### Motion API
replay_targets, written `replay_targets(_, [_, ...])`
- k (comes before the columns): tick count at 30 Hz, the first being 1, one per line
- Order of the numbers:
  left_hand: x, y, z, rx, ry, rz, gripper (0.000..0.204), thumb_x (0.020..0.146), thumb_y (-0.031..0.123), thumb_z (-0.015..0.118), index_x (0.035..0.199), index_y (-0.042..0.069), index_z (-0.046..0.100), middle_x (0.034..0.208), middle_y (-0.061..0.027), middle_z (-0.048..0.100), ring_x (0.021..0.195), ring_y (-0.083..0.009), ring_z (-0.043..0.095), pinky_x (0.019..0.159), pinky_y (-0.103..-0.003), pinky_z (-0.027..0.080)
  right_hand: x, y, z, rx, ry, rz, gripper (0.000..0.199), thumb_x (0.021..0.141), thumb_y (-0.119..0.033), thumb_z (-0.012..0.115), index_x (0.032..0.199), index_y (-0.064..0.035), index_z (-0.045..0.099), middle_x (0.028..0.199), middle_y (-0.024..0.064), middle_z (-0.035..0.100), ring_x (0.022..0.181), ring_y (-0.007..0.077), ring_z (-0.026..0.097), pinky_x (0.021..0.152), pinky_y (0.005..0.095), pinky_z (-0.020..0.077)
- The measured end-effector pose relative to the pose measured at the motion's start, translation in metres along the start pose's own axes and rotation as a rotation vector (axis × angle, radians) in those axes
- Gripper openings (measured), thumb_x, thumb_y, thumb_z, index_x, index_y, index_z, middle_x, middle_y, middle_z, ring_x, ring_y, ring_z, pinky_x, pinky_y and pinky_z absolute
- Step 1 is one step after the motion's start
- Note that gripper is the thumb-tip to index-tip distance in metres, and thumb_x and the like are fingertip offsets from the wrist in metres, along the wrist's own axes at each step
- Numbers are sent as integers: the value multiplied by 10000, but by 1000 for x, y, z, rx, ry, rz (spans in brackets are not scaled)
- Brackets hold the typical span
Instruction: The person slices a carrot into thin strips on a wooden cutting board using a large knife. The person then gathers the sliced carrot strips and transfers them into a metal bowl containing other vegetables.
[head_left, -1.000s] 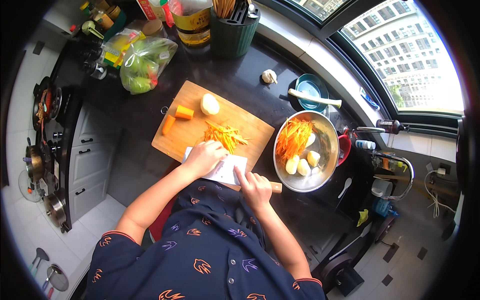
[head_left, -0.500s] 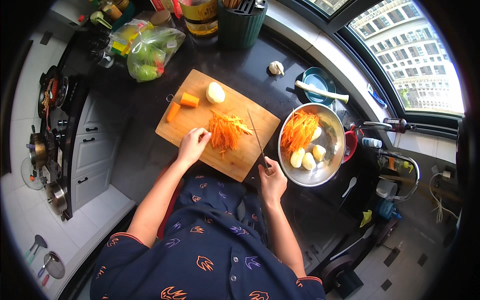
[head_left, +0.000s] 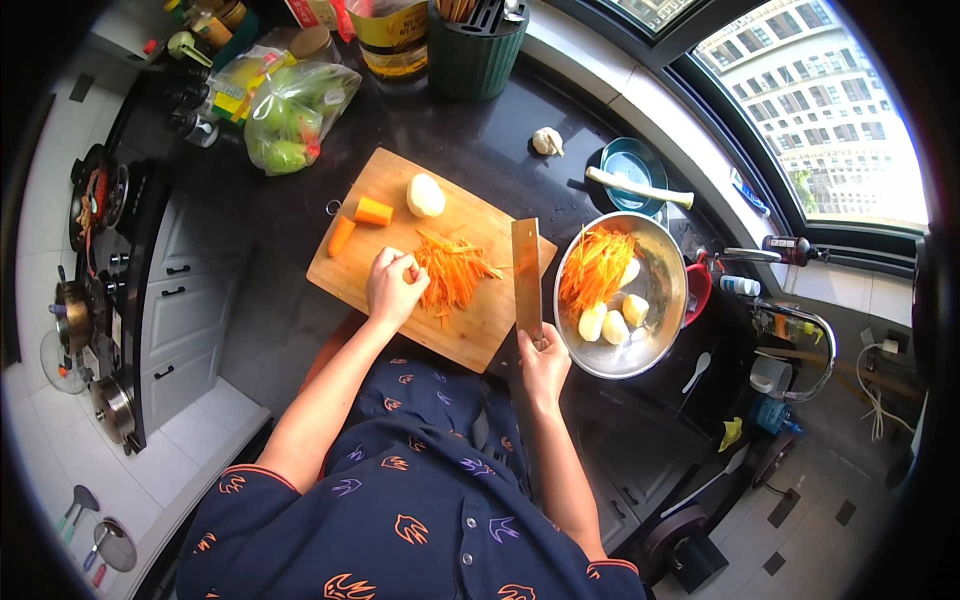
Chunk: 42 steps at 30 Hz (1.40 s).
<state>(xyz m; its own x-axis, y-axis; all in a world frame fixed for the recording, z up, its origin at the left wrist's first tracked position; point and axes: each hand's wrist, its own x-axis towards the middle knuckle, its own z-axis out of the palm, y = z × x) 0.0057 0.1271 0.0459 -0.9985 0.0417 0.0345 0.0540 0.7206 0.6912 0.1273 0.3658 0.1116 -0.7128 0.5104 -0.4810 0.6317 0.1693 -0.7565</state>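
My right hand (head_left: pixel 545 365) grips a cleaver (head_left: pixel 527 275) by its handle, the broad rectangular blade turned flat to view over the right edge of the wooden cutting board (head_left: pixel 375 268). Beside a heap of shredded carrot (head_left: pixel 453 272), my left hand (head_left: pixel 395 285) has its fingers curled together; whatever they may hold is hidden. Two carrot pieces (head_left: pixel 373 211) and a peeled potato (head_left: pixel 426 196) lie on the board's far left part. Just right of the cleaver stands a steel bowl (head_left: pixel 660 345) with more shredded carrot (head_left: pixel 598 262) and several peeled potatoes (head_left: pixel 592 322).
Beyond the bowl, a white-green stalk (head_left: pixel 640 187) lies across a teal bowl (head_left: pixel 632 160), near a garlic bulb (head_left: pixel 547 141). A bag of green vegetables (head_left: pixel 290 125) and a green knife block (head_left: pixel 478 60) stand at the back. The sink faucet (head_left: pixel 830 345) is at right, pans at left.
The cleaver has turned from edge-on to showing its flat side and now points straight away from me. My left hand's fingers have curled in more, slightly raised beside the carrot heap.
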Motion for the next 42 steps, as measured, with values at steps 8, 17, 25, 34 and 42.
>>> replay_targets(8, [6,10,13,-14,39,21,146,708,78,758,709,80,613,928,-104,565,965,-306,572,837,-407,470,4,-12,8,-152,8,-45,225,915,-210,736,1113,-103,739,630,41,611,568,80,529,585,302,470])
replay_targets(17, [3,7,7,-9,-39,41,113,696,29,731,724,77,633,977,-98,581,960,-310,567,847,-417,477,19,-27,15,-544,73,-264,228,899,-209,735,1125,-182,734,788,108,728,736,303,717,661,416,559])
replay_targets(25, [-2,4,10,-66,-57,-2,280,762,-13,681,1024,82,684,1150,-115,573,1150,-328,534,1009,-422,445,32,-27,23,-724,221,-546,247,859,-145,739,1094,-217,707,800,69,710,723,292,706,628,415,552])
replay_targets(34, [-7,-18,1,-63,-58,-65,471,827,26,730,1273,51,578,1279,-171,546,1265,-371,499,1113,-445,388,14,1,18,-761,26,-676,349,811,-106,753,1131,-236,707,763,41,648,688,254,692,604,400,548])
replay_targets(42, [5,-22,2,47,-208,18,671,888,231,759,1473,66,473,1470,-206,452,1355,-408,414,1157,-482,353,2,21,7,-624,304,-430,299,894,-203,772,1184,-221,701,827,55,695,735,282,706,631,398,560])
